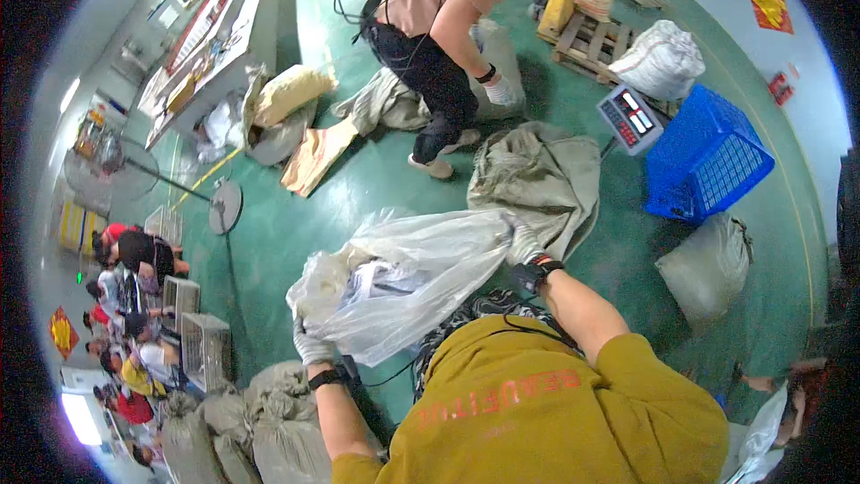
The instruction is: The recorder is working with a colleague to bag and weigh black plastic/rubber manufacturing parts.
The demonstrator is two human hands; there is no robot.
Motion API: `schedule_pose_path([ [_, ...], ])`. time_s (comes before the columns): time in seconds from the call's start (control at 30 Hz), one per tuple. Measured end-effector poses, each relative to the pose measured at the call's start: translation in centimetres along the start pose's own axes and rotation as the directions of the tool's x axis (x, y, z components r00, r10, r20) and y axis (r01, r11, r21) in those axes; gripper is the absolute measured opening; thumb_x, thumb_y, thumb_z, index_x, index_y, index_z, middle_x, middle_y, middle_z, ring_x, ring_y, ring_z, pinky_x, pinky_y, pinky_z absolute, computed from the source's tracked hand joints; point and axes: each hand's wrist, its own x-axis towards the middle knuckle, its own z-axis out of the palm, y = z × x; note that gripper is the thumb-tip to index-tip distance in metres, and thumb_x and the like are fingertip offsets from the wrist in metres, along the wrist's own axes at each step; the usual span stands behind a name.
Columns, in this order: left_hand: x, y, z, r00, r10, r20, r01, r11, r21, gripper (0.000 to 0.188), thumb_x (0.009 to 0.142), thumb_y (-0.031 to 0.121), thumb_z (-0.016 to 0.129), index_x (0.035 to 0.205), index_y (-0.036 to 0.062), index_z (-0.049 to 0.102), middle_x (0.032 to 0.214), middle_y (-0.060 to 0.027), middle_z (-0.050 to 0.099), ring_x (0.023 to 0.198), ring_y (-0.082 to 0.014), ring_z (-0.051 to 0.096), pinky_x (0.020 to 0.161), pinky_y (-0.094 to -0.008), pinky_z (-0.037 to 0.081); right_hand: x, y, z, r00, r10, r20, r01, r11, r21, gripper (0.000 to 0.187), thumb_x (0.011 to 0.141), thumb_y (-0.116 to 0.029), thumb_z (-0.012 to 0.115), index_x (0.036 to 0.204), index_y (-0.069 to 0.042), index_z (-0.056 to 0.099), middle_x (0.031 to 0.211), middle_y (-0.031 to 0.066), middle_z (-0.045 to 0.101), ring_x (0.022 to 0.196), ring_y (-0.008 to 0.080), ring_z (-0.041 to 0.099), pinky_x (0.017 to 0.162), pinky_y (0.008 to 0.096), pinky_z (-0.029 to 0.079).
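A large clear plastic bag (430, 246) is stretched out in front of my body, with white and dark, crumpled-looking contents (385, 280) showing inside. My left hand (312, 343), in a pale glove, is closed on the bag's near left edge. At the bag's right end, my right hand (524, 244), also gloved, grips the plastic. Its fingertips are partly hidden by the film. Just beyond my right hand, a grey-green woven sack (537, 181) lies slumped on the floor.
A person (430, 36) bends over a sack ahead. On the right are a scale display (631, 119), a blue crate (708, 157) and a filled bag (708, 269). Stuffed sacks (269, 426) crowd the lower left; a stand fan (226, 206) and several seated people are farther left.
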Motion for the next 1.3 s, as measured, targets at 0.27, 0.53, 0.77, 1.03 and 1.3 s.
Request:
schedule_pose_path([
  [0.27,-0.5,-0.8,-1.4,0.998,-0.056,0.017,0.057,0.991,-0.117,0.047,0.085,0.040,0.053,0.118,0.0062,0.056,0.121,-0.0112,0.057,0.109,-0.0295,0.053,0.095,-0.0448,0.041,-1.8,-0.5,-1.2,0.983,0.154,-0.097,-0.133,0.971,0.197,0.031,0.078,-0.025,0.067,0.101,-0.006,0.061,0.092,0.0076,0.064,0.073,0.0224,0.060,0.070,0.0336,0.052],
  [0.53,-0.7,-1.5,-2.4,0.988,-0.111,0.105,0.123,0.985,-0.119,0.049,0.084,0.040,0.055,0.119,0.0067,0.056,0.121,-0.0108,0.057,0.109,-0.0289,0.053,0.095,-0.0434,0.042,-0.9,0.6,-2.7,0.975,0.138,-0.174,-0.114,0.984,0.141,0.027,0.077,-0.029,0.069,0.097,-0.011,0.064,0.085,0.0035,0.065,0.068,0.0199,0.060,0.061,0.0343,0.051],
  [0.77,-0.3,-1.8,-3.6,0.992,-0.068,0.110,0.075,0.995,-0.065,0.052,0.084,0.043,0.054,0.120,0.0050,0.055,0.122,-0.0118,0.056,0.110,-0.0303,0.052,0.094,-0.0449,0.042,-2.9,1.1,-1.7,0.991,-0.106,-0.086,0.096,0.989,-0.109,0.019,0.086,-0.020,0.058,0.101,-0.008,0.061,0.092,0.0059,0.064,0.071,0.0191,0.058,0.059,0.0383,0.050],
  [1.03,-0.6,-1.6,-2.6,0.992,-0.117,0.056,0.116,0.993,0.013,0.051,0.086,0.043,0.050,0.121,0.0056,0.054,0.123,-0.0119,0.055,0.112,-0.0302,0.051,0.097,-0.0440,0.039,-2.8,2.6,-4.9,0.935,0.341,-0.097,-0.345,0.938,-0.029,0.030,0.082,-0.027,0.063,0.107,-0.010,0.062,0.100,0.0067,0.064,0.084,0.0210,0.059,0.082,0.0321,0.046],
  [1.3,0.0,-1.6,-1.8,0.989,-0.123,0.081,0.124,0.992,-0.014,0.048,0.089,0.040,0.047,0.122,0.0061,0.053,0.124,-0.0115,0.055,0.113,-0.0297,0.051,0.098,-0.0434,0.039,0.4,7.0,-9.7,0.998,0.060,-0.011,-0.061,0.987,-0.146,0.038,0.083,-0.023,0.059,0.117,-0.006,0.057,0.109,0.0112,0.062,0.098,0.0227,0.057,0.093,0.0321,0.043],
])
